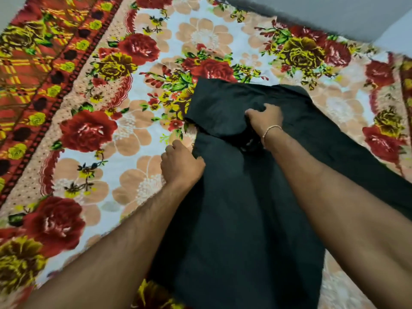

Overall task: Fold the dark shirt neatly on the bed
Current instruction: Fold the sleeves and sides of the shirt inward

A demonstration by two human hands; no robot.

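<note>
Dark shirt point(245, 197): matte black cloth, soft and creased, spread on the bed right of centre; upper part doubled over into a blunt flap, lower part widening toward the camera.
Left hand point(180, 166): at the shirt's left edge, fingers curled and pinching the hem.
Right hand point(264, 118): on the folded upper part, fingers bunched and grasping a gather of cloth.
Bracelet point(270, 130): thin pale band around the right wrist.
Bed point(93, 166): covered by a plush, slightly shiny blanket, white ground with large red, yellow and peach flowers; red-and-yellow check border along the left.
Wall point(334, 12): plain grey, smooth, behind the far edge of the bed.
</note>
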